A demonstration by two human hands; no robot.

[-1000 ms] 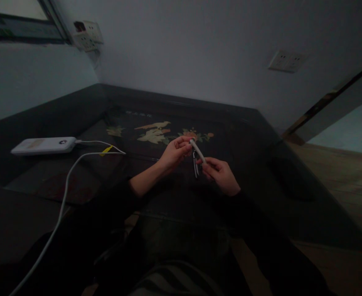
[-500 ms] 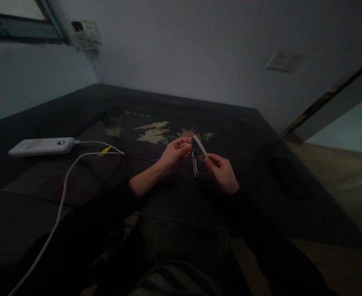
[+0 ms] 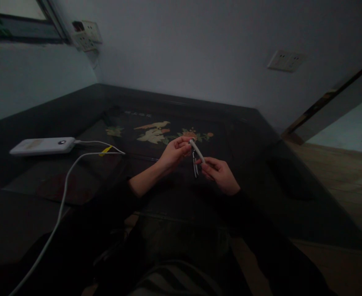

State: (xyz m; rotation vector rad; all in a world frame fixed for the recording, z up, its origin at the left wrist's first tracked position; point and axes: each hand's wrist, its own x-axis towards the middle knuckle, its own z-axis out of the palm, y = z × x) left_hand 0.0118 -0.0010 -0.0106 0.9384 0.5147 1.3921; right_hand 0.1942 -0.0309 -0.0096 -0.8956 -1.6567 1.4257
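Observation:
Above the dark table, my left hand [image 3: 181,149] is closed in a pinch at the upper end of a slim whitish stick-like piece [image 3: 197,151]. Whatever small part its fingertips grip is too small to name. My right hand [image 3: 219,172] is closed around the lower end of the same piece, thumb against fingers. Between the hands hangs a thin shiny loop with narrow light and dark strips [image 3: 195,165]. Its upper attachment is hidden near the left fingertips.
On the left of the dark table [image 3: 248,131] lies a white power bank [image 3: 42,146]. A white cable [image 3: 64,191] with a yellow tag [image 3: 105,151] runs from it towards me. Wall sockets [image 3: 287,61] are behind the table.
The whitish piece has swung so its upper end now lies against my left fingertips and looks straighter. My right hand has shifted slightly down; my left hand has hardly moved.

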